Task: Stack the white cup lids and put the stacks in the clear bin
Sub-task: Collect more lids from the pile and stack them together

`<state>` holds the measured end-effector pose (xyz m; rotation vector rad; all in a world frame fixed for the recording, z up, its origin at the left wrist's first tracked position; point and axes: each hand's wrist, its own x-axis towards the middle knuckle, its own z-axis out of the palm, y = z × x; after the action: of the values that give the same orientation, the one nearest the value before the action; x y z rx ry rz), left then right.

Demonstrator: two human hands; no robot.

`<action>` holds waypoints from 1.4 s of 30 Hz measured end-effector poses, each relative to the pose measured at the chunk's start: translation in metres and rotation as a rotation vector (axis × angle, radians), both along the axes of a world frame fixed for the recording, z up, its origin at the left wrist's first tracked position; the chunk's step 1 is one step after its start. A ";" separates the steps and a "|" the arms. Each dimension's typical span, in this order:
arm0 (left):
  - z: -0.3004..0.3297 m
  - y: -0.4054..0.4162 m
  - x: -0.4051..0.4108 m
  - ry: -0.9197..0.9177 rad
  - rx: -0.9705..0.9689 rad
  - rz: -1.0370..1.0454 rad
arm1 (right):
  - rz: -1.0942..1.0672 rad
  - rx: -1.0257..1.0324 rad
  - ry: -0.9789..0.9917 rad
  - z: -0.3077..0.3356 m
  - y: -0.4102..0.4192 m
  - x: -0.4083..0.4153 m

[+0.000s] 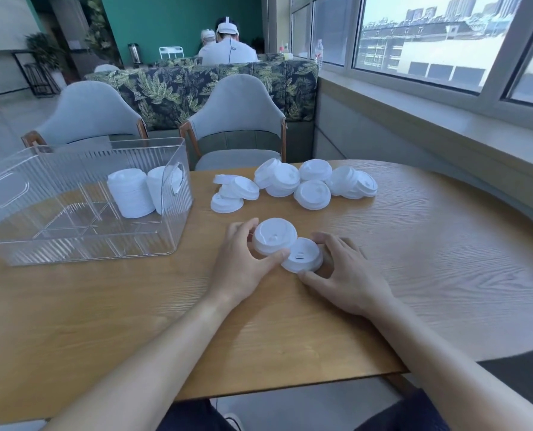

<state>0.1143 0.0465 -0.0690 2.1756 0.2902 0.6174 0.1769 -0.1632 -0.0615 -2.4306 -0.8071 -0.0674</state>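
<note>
Wood-grain table lies bare from its near edge up to the hands: the left hand pinches one white lid between thumb and fingers, and the right hand curls round a second lid touching the first. Beyond them a loose pile of lids lies near the far edge. To the left, at that edge, the clear bin holds two lid stacks against its right wall.

2 white cup lids lie dome-up and touching near the front of the desk, the left one overlapping the rim of the right one. Behind them a loose heap of white lids sprawls across the desk, some flat, some tilted on their neighbours. The clear ribbed bin at the left holds 2 upright stacks of lids in its far right corner.
</note>
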 end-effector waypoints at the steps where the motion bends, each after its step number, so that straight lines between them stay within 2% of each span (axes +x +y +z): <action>1: 0.000 -0.001 0.000 0.017 0.001 -0.025 | 0.004 0.002 0.002 0.000 0.000 0.000; 7: 0.003 -0.010 0.006 0.116 0.051 -0.123 | -0.029 0.220 0.107 -0.004 0.001 0.009; 14: -0.002 -0.019 0.014 0.081 0.071 -0.146 | -0.053 0.256 0.082 -0.011 0.002 0.013; 23: -0.004 -0.021 0.018 0.116 0.290 -0.084 | -0.037 0.132 -0.009 -0.014 0.005 0.014; 42: -0.004 -0.023 0.015 0.150 0.427 -0.085 | -0.033 0.084 -0.085 -0.012 0.005 0.009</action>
<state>0.1293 0.0239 -0.0735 2.6359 0.1522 0.5026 0.1863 -0.1584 -0.0731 -2.3753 -0.7852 -0.2143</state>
